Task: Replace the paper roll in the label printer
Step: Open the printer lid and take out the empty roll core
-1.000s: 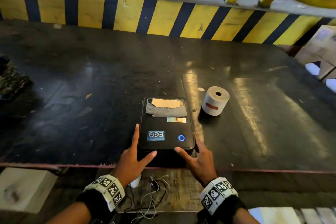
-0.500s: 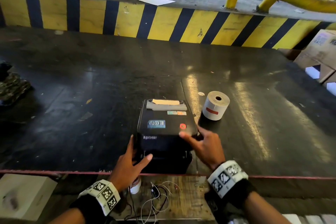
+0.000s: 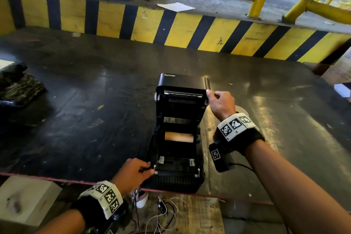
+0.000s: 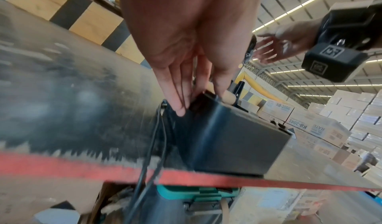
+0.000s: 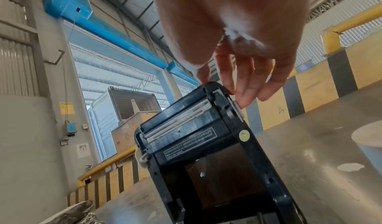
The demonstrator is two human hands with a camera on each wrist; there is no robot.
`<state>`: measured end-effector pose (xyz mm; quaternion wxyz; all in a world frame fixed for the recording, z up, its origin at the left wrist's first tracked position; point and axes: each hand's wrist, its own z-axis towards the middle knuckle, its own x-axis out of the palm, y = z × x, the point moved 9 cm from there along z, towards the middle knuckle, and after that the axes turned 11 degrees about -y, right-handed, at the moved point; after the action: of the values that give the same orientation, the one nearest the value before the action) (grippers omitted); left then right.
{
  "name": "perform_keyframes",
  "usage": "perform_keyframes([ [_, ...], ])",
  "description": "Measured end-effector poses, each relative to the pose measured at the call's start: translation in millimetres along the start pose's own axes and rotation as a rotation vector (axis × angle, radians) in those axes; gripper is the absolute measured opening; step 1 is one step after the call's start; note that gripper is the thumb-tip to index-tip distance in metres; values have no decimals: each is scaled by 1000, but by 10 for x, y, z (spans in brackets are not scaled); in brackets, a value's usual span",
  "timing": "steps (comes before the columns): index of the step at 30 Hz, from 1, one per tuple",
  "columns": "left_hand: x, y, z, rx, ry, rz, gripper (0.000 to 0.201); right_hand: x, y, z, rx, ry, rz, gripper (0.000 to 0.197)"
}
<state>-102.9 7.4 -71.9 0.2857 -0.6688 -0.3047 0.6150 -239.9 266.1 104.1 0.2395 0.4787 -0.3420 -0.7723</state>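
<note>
The label printer (image 3: 178, 138) is sitting at the near edge of the dark table (image 3: 76, 119), and its lid (image 3: 183, 89) is standing swung up and back, so we are looking straight into the bay, where a brown cardboard core (image 3: 179, 137), seemingly the spent roll, is lying across the middle. Our right hand (image 3: 221, 103) is holding the lid's upper right corner, thumb and fingertips pinching its edge, the other fingers loosely spread. Our left hand (image 3: 133, 174) is bracing the printer's front left corner, fingers nearly straight and close together, pressing on the casing. The fresh paper roll (image 3: 242, 110) is standing on the table just beyond our right wrist, mostly hidden by it. We are judging that the lid could drop shut if we are letting go before its hinge is catching. The printer could also be tipping or sliding off the table edge, since the cables (image 3: 165, 213) are hanging below and the left hand alone is steadying it.
</note>
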Motion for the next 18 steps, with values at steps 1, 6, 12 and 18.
perform_keyframes([
  [1, -14, 18, 55, -8, 14, 15, 16, 19, -19, -5, 6, 1, 27, 48],
  [6, -180, -86, 372, 46, -40, 118, 17, 26, -102, -32, -38, -38, 184, 20],
  [12, -153, -463, 769, 168, -194, 131, 51, 321, -630, -445, 29, 181, 52, 68],
  [18, -2, -421, 1014, 173, -163, 304, 41, 893, -960, -1084, -196, 641, -473, 114],
])
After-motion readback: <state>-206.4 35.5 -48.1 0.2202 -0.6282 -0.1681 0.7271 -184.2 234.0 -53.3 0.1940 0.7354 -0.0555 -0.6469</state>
